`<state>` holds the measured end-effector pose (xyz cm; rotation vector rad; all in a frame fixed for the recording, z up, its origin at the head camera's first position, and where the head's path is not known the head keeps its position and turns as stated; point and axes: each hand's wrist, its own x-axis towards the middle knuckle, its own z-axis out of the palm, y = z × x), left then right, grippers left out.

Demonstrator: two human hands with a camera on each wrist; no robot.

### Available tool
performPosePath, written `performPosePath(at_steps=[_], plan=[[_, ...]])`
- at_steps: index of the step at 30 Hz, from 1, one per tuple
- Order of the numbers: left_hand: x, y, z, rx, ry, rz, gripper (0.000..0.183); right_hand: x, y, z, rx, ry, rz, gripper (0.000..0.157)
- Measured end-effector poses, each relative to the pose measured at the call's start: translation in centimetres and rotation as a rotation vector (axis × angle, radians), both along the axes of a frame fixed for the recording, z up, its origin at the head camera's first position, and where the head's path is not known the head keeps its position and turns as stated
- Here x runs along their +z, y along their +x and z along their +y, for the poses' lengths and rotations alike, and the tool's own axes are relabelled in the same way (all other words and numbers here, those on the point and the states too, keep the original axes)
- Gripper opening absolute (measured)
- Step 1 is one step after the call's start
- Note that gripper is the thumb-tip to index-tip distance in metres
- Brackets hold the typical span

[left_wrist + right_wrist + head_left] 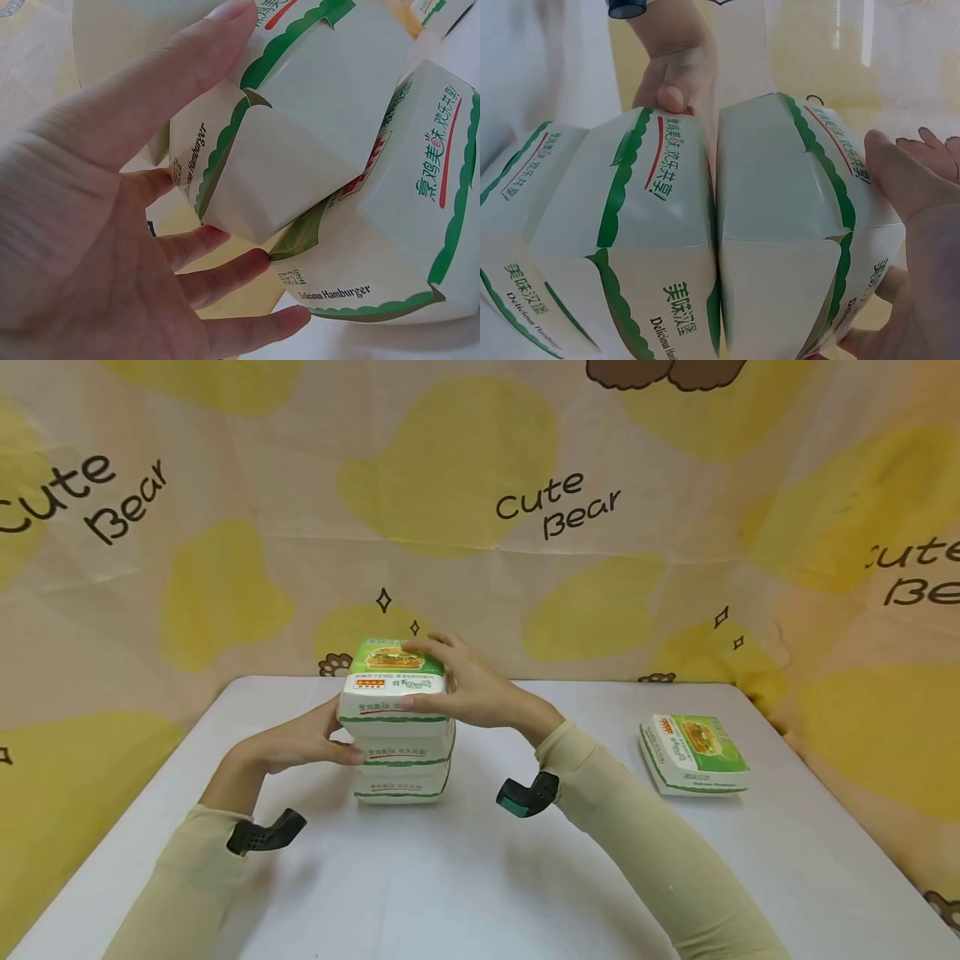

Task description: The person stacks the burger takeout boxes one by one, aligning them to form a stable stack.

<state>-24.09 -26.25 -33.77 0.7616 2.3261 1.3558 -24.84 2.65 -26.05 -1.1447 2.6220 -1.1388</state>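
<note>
Both hands on a stack point(401, 775) of burger boxes, left of centre on a white table point(450, 893)
The right hand point(483, 689) grips the top box point(397, 728), thumb on its near face; the left hand point(296, 739) holds the middle box point(408, 752), its fingers mostly hidden overhead but visible from the left wrist. The bottom box point(397, 789) is partly cropped in the right wrist view. A lone box point(693, 756) lies to the right; sleeves point(637, 835) run off the lower edge; lettering on the yellow-patched backdrop point(450, 468) is cut off at both sides
</note>
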Motion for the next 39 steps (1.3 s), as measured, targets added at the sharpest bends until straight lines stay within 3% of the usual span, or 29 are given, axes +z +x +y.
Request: performPosePath(at_steps=[20,39], plan=[[0.02,-0.02,-0.23,-0.033,0.014,-0.002,0.088,0.01,0.23,-0.13,0.010,0.010,-0.004,0.074],[0.53,0.20,-0.58,-0.036,0.051,0.002,0.105,0.21,0.15,0.32,0.000,0.010,0.000,0.072]])
